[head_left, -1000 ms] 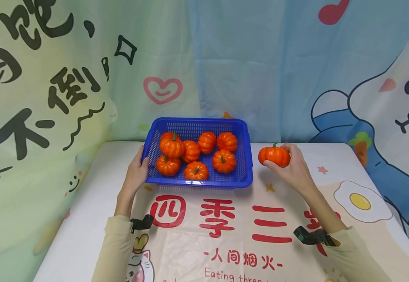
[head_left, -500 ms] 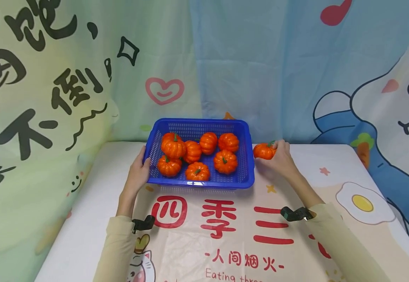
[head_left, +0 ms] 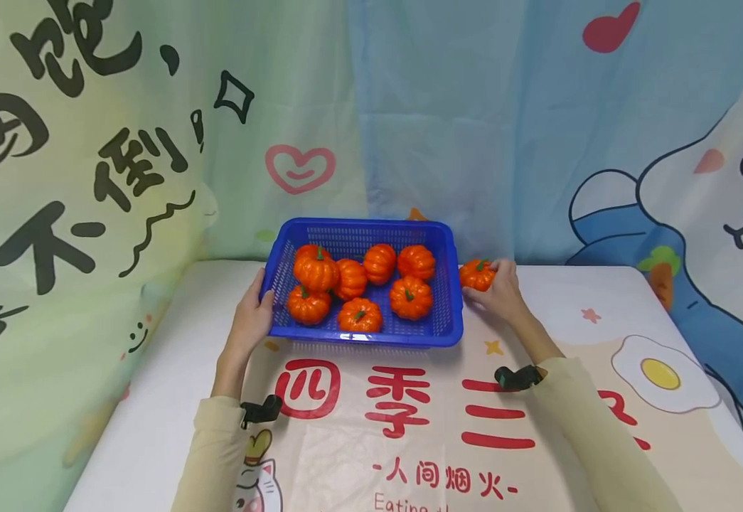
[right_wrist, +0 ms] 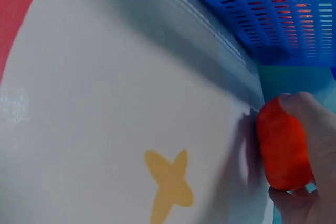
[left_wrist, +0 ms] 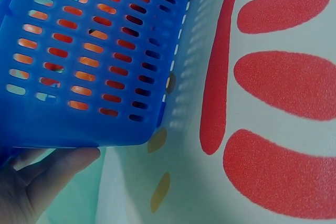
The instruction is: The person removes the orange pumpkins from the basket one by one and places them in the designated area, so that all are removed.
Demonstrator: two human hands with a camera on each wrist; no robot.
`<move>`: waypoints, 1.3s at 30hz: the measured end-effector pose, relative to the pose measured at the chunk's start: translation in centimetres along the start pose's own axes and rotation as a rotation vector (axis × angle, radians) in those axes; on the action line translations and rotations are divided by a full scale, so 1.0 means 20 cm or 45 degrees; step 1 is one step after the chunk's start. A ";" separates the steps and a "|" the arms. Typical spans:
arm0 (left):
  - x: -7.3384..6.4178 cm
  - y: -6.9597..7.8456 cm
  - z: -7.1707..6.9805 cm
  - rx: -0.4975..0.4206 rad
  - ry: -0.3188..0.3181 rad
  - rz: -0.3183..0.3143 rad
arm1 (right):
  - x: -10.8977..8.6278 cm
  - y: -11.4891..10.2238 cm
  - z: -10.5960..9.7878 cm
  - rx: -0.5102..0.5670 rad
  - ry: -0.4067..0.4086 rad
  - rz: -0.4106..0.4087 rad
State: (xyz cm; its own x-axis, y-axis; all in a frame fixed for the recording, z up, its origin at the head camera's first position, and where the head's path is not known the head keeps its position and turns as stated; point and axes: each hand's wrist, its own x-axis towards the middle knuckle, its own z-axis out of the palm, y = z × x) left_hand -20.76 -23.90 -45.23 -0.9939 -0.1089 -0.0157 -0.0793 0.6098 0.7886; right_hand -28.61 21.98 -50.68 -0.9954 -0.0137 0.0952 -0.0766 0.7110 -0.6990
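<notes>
In the head view, my left hand (head_left: pixel 251 318) holds the left side of a blue plastic basket (head_left: pixel 371 337), its thumb over the rim. The left wrist view shows that thumb at the corner of the slotted basket wall (left_wrist: pixel 79 85). Several small orange pumpkins lie in the basket, one of them (head_left: pixel 316 273) on top of others at the left. My right hand (head_left: pixel 498 293) grips another orange pumpkin (head_left: pixel 476 275) just right of the basket, outside it. In the right wrist view, thumb and fingers pinch this pumpkin (right_wrist: pixel 283 148) near the table's back edge.
The white table (head_left: pixel 160 370) bears a printed beige mat (head_left: pixel 345 455) with red characters. Behind the basket hangs a printed cloth backdrop (head_left: pixel 435 128), close to the table's back edge. The basket casts a shadow on the mat.
My right hand has moved left with its pumpkin, from apart from the basket to right beside its right side. My left hand stays on the basket, which shifts only slightly in view.
</notes>
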 end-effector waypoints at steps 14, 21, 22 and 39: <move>-0.01 -0.01 0.00 -0.016 0.007 -0.013 | -0.01 -0.02 -0.03 -0.010 -0.217 0.174; -0.01 -0.01 0.00 -0.026 0.004 -0.016 | -0.02 -0.01 -0.03 -0.043 -0.206 0.176; -0.01 -0.01 0.00 -0.024 0.003 -0.015 | -0.02 0.00 -0.03 -0.050 -0.204 0.180; -0.01 0.00 -0.01 -0.019 -0.006 0.002 | -0.05 -0.05 -0.04 -0.087 -0.140 0.195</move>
State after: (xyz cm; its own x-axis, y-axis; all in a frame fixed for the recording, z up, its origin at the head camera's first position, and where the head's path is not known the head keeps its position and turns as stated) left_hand -20.63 -24.09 -45.19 -0.9944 -0.1046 -0.0175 -0.0770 0.5984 0.7975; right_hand -27.45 21.74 -49.52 -0.9957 0.0242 -0.0889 0.0764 0.7568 -0.6492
